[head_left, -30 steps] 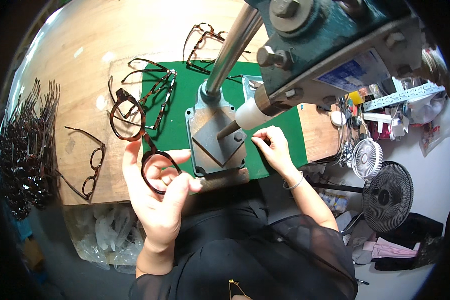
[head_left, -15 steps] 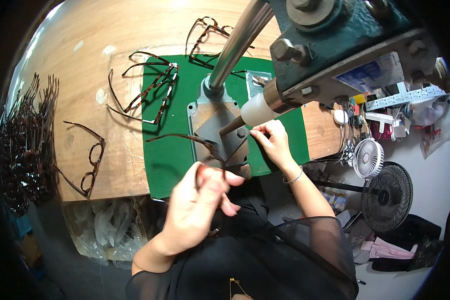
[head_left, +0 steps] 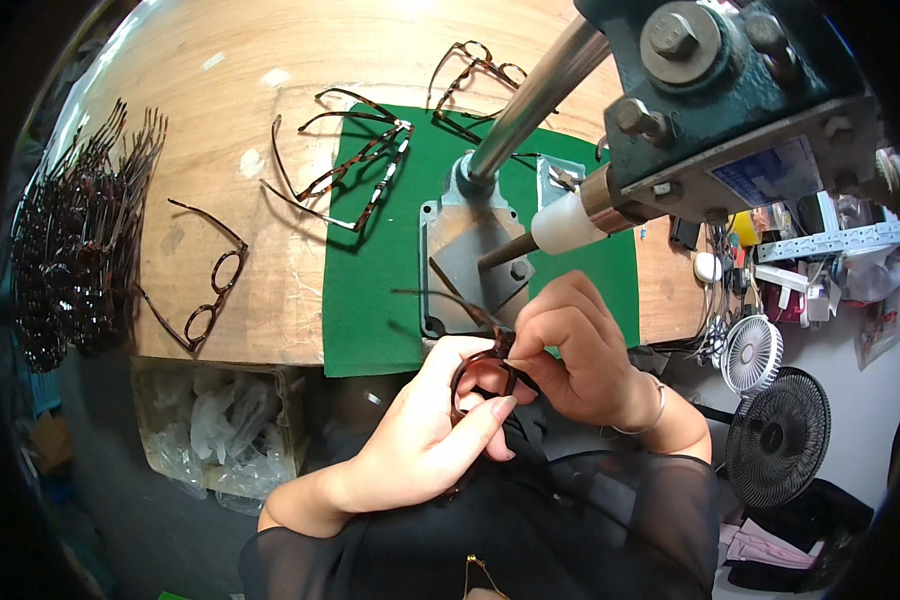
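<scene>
In front of the press, my left hand [head_left: 435, 415] is closed around the rim of a dark tortoiseshell eyeglass frame [head_left: 457, 385]. One temple of this frame sticks up toward the press base. My right hand [head_left: 582, 350] is pinched at the frame's hinge corner, thumb and forefinger touching it; any small part between those fingertips is hidden. Just beyond both hands stands a green hand press [head_left: 740, 130]. Its thin rod [head_left: 508, 250] comes down from a white collar [head_left: 567, 222] onto a dark square plate [head_left: 460, 265] on the base.
Under the press lies a green mat [head_left: 370, 290]. Tortoiseshell glasses [head_left: 355, 165] lie stacked on its left edge, more glasses [head_left: 470, 85] behind, one pair [head_left: 215, 290] on bare wood. A bundle of temples [head_left: 80, 240] fills the far left. Fans [head_left: 775, 430] stand right; a plastic-bag bin [head_left: 220, 430] sits below.
My right hand has left the side of the press plate and come nearer me, onto the eyeglass frame in my left hand. The whole view has shifted, moving the table things rightward.
</scene>
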`<state>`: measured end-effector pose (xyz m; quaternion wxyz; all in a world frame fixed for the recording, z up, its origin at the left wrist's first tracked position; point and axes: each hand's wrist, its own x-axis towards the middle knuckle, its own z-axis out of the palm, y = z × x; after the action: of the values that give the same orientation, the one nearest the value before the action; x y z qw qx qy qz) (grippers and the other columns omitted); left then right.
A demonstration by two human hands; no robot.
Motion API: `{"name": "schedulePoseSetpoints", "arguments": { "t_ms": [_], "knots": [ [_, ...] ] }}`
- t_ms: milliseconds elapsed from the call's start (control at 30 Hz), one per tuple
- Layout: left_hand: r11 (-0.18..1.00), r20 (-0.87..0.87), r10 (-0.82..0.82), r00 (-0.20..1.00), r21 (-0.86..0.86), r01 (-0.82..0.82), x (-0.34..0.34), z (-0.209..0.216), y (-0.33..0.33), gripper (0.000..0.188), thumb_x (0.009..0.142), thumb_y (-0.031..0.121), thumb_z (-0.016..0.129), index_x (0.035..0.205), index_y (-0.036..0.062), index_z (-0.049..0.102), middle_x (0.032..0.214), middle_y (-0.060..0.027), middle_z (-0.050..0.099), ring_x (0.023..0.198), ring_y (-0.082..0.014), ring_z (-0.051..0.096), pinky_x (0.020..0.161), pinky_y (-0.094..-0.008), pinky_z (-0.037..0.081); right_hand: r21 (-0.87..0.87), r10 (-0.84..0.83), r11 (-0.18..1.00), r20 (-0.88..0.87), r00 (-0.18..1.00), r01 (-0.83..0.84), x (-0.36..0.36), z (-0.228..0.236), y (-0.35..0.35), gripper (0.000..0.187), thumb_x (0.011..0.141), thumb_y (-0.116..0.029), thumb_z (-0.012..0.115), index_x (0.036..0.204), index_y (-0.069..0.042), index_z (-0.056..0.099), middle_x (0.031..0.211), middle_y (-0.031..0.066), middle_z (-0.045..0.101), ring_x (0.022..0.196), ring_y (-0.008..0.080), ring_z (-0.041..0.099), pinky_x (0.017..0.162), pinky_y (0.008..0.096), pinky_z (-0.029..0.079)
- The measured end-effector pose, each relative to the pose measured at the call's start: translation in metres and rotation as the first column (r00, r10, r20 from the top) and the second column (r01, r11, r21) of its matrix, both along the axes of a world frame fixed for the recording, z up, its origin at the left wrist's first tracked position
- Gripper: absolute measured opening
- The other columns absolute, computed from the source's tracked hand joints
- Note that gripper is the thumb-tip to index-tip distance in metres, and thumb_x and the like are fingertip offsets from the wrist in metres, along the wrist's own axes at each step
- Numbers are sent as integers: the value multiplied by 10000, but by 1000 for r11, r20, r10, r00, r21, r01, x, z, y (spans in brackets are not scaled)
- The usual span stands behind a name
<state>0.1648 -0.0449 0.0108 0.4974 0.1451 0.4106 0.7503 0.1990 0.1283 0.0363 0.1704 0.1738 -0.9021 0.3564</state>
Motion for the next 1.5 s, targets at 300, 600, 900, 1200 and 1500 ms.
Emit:
{"name": "schedulePoseSetpoints", "arguments": {
  "t_ms": [300, 600, 900, 1200, 1500],
  "knots": [
    [996, -62, -89, 994, 1, 89, -3, 3, -8, 326, 863, -29, 413, 1154, 43, 286, 985, -159, 519, 628, -101, 540, 605, -235, 485, -118, 71, 991, 36, 997, -67, -3, -4, 7, 127, 674, -61, 689, 744, -70, 584, 725, 30, 568, 656, 195, 488, 579, 275, 401],
    [995, -94, -95, 991, -10, 95, -1, 3, -7, 315, 865, -28, 406, 1148, 34, 281, 989, -159, 516, 633, -94, 539, 606, -220, 475, -136, 51, 990, 34, 998, -46, 2, -5, 6, 140, 669, -78, 702, 761, -68, 598, 721, 26, 585, 660, 184, 504, 587, 275, 409],
    [995, -182, -91, 979, -55, 83, 3, 6, -6, 354, 858, -42, 405, 1176, 42, 273, 993, -167, 518, 640, -104, 550, 613, -224, 479, -215, 30, 977, 62, 998, -16, 5, -4, 4, 153, 668, -57, 706, 772, -68, 594, 730, 29, 592, 664, 185, 509, 594, 274, 415],
    [989, -72, -133, 989, 53, 137, 1, 5, -8, 364, 859, -47, 391, 1190, 38, 264, 980, -176, 516, 633, -128, 559, 630, -258, 491, -358, 93, 933, 108, 990, -49, 5, -8, 8, 151, 672, -51, 707, 766, -67, 590, 733, 28, 593, 676, 176, 506, 601, 266, 410],
    [983, -102, -176, 979, 39, 180, -2, 6, -10, 374, 862, -32, 404, 1195, 34, 246, 983, -173, 510, 642, -118, 559, 637, -247, 484, -274, 98, 960, 147, 984, -55, 3, 2, 7, 159, 662, -63, 716, 758, -73, 589, 711, 13, 588, 649, 169, 505, 580, 266, 403]
  ]
}}
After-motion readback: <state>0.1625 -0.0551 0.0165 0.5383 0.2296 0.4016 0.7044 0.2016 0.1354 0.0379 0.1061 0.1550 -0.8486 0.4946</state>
